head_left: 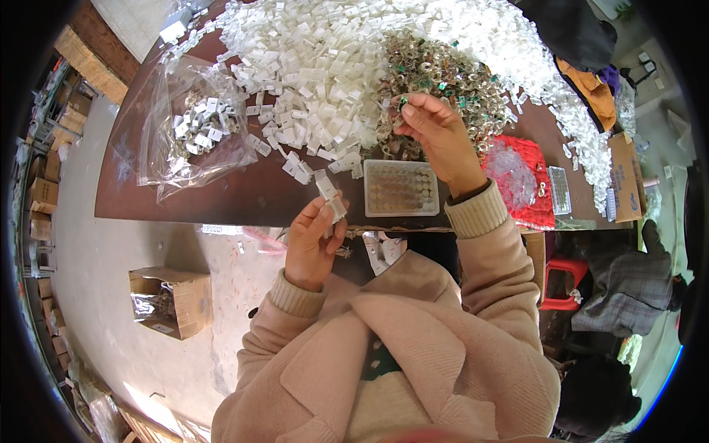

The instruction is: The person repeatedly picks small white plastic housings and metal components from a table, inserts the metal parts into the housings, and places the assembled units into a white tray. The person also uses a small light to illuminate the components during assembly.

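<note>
My left hand (314, 240) fingers pinch small white plastic clip (330, 196) at its long sides, just left of clear tray (401, 188). My right hand (436, 129) fingertips pinch tiny metal part (403, 103) above tray, over metal pile (443, 74). Both likely light, stiff, slippery; edge grip suits.

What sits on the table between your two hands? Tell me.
In the head view, a clear rectangular tray of small round parts lies on the brown table between the left hand and right hand.
</note>
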A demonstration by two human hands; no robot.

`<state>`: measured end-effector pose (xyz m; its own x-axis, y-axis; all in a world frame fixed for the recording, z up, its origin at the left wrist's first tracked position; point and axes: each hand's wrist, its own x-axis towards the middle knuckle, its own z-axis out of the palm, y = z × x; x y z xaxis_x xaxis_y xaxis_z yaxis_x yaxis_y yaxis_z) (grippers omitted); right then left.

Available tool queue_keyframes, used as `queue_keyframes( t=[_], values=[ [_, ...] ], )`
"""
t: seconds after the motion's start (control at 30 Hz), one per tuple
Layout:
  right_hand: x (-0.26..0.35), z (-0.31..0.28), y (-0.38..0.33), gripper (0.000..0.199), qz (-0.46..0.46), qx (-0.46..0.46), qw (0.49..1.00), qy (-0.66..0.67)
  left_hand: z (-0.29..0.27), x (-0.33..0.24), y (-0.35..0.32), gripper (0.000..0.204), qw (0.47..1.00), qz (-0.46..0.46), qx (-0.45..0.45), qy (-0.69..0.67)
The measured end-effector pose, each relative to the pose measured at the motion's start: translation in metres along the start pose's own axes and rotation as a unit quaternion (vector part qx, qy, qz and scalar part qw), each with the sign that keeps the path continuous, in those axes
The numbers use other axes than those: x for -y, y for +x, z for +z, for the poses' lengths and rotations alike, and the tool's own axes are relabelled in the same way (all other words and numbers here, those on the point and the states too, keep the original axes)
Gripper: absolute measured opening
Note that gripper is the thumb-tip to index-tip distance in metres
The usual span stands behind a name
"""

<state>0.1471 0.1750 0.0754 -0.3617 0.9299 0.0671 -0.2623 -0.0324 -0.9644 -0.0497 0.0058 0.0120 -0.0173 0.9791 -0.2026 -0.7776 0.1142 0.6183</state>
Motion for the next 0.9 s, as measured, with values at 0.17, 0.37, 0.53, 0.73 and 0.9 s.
queue_keyframes(
  t=[0.17,0.37,0.53,0.73,0.9],
  values=[
    [0.000,0.035,-0.022,0.025,0.032,0.060,0.996,0.050,0.007,-0.014,0.002,0.028,0.995,0.075,0.061,0.000],
    [-0.002,0.063,-0.044,0.017,0.083,0.086,0.990,0.078,0.008,-0.024,-0.007,0.030,0.954,0.223,0.074,0.188],
    [-0.003,0.077,-0.054,0.019,0.074,0.089,0.988,0.105,0.001,-0.023,-0.010,0.027,0.917,0.275,0.052,0.284],
    [-0.007,0.088,-0.060,0.019,0.091,0.089,0.985,0.114,-0.006,-0.021,-0.014,0.034,0.911,0.295,0.052,0.282],
    [-0.007,0.094,-0.064,0.020,0.089,0.110,0.980,0.141,-0.002,-0.022,-0.020,0.035,0.973,0.211,0.017,0.096]
  ],
)
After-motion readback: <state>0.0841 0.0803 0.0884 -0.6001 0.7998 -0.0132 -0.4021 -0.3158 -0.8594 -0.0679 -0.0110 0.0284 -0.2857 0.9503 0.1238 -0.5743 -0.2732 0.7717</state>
